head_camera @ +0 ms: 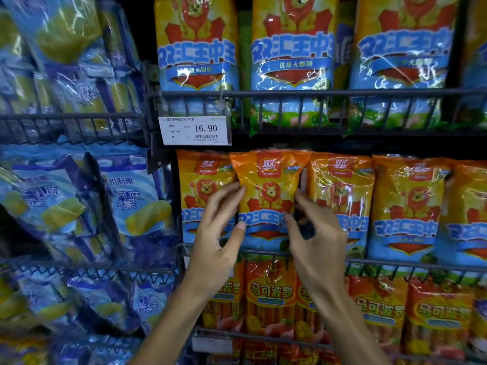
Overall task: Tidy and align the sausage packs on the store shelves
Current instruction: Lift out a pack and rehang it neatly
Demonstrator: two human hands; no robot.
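The shelves at the left are blurred, so the blue packs (79,201) there cannot be counted, and the picture's right edge cuts off the last pack of the middle row. Both forearms reach up from the bottom edge. The left hand (218,233) grips the left edge of the orange sausage pack (268,198), thumb in front and fingers on its side; the right hand (313,238) grips the right edge, its fingertips probably tucked behind the wrapper. That pack stands on the middle shelf (395,266), second from the left among five visible, overlapping its neighbours. Three larger packs (292,61) show on the shelf above, beside a price tag (195,130) reading 16.90.
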